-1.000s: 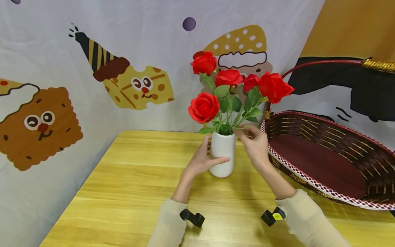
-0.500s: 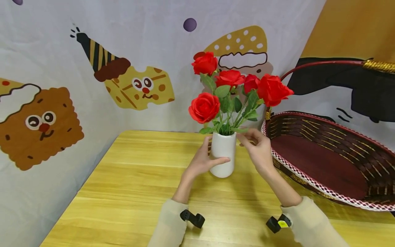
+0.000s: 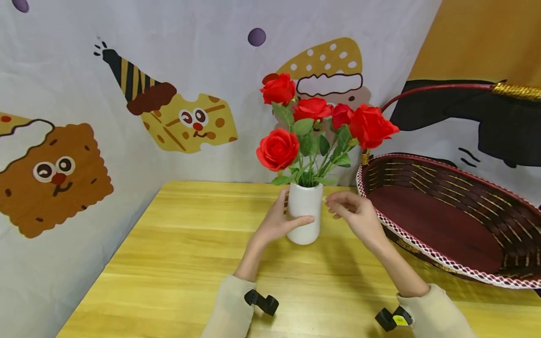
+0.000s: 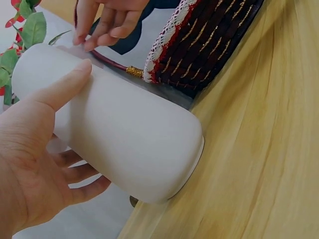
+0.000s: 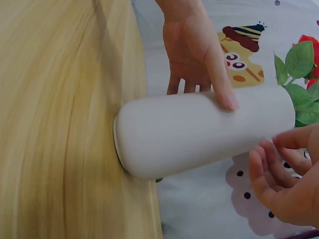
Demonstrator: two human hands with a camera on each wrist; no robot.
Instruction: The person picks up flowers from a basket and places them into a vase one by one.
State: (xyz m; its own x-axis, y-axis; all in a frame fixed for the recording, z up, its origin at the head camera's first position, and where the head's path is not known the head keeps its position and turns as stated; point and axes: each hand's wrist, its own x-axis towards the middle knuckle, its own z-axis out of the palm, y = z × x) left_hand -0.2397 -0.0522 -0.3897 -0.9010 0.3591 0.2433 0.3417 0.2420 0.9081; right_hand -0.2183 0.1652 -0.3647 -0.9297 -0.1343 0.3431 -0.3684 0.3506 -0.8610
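A white vase stands upright on the wooden table. Several red roses with green leaves rise from its mouth. My left hand grips the vase from the left, thumb across the front and fingers round the far side. To the right of the vase is my right hand, its fingers loosely curled and holding nothing. In the right wrist view the fingertips are close to the vase wall; whether they touch it I cannot tell.
A dark woven basket with a white-and-red trimmed rim and an arched handle stands right of the vase. Behind the table hangs a cloth printed with cartoon food.
My right hand has come away from the stems at the vase's mouth, moving down and to the right. The right-hand rose has sunk slightly. My left hand keeps its grip on the vase.
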